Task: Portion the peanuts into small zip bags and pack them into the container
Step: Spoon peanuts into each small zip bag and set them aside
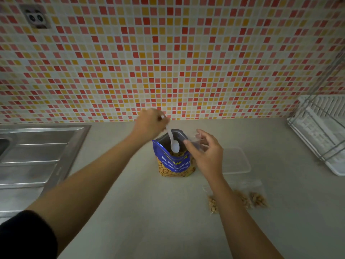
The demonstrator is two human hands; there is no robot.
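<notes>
Fingers (pixel 157 116) of the left hand (pixel 149 123) are gripping a white spoon (pixel 174 145), dipping it into the open peanut bag (pixel 175 165) — the right hand (pixel 207 156) is pinching a clear zip bag (pixel 198 142) beside its mouth. A few filled bags (pixel 257 200) are lying on the counter (pixel 149 212); the container (pixel 237 161) is seemingly holding none yet.

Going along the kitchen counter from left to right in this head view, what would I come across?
steel sink → left hand gripping a white spoon → blue peanut bag → right hand holding a clear zip bag → clear container → white dish rack
</notes>
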